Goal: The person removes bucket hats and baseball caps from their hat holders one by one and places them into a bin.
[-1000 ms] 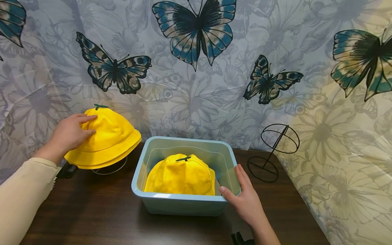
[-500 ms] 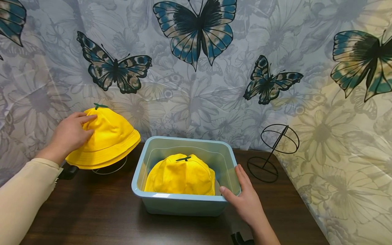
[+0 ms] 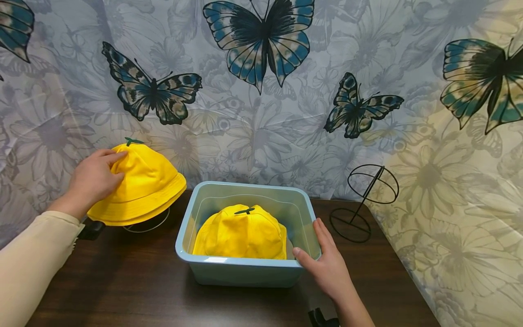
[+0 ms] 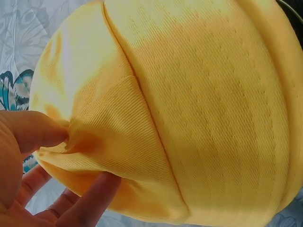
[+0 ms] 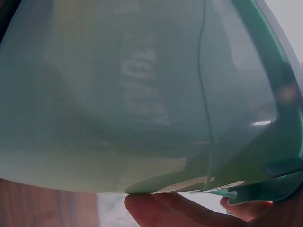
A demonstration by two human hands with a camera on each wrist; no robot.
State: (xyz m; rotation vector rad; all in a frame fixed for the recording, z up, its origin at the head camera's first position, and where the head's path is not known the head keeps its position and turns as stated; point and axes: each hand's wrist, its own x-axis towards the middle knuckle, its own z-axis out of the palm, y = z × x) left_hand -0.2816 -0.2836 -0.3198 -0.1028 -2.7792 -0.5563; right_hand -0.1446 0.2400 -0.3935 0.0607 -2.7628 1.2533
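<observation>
A yellow bucket hat [image 3: 140, 181] with a green leaf-like tab on its crown sits tilted over a wire stand [image 3: 149, 225] at the left; only the stand's base ring shows. My left hand [image 3: 96, 175] pinches the crown fabric, which puckers between thumb and fingers [image 4: 97, 196] in the left wrist view. Another yellow hat [image 3: 241, 234] with a green tab lies inside a pale blue plastic basin [image 3: 245, 273] at the centre. My right hand [image 3: 327, 263] grips the basin's near right corner, thumb at the rim and fingers along the outer wall [image 5: 118, 118].
To the right of the basin a bare black wire hat stand [image 3: 361, 204] stands on the dark wooden table [image 3: 135, 281]. Directly behind the table hangs a floral cloth [image 3: 261, 136] printed with large butterflies.
The yellow hat at the left and my left hand have shifted only very slightly. My right hand keeps its place on the basin.
</observation>
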